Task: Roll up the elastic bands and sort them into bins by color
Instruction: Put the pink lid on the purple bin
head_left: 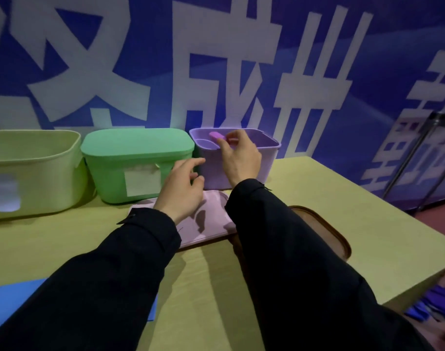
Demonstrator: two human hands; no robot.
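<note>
— Band roll (pixel 217 136), pink: where is it?
— Head view: pinched in the right hand (pixel 237 158) over the open purple bin (pixel 269 150).
— And the left hand (pixel 182 191)?
— Relaxed, empty, above the pink lid (pixel 211 224). Sorting step, likely; next, release the roll inside.

A staged indoor work area, such as an exhibition or demonstration booth, is suggested by the large blue printed backdrop with huge white characters (pixel 216 59) hung directly behind a plain yellowish table (pixel 342 198).
</note>
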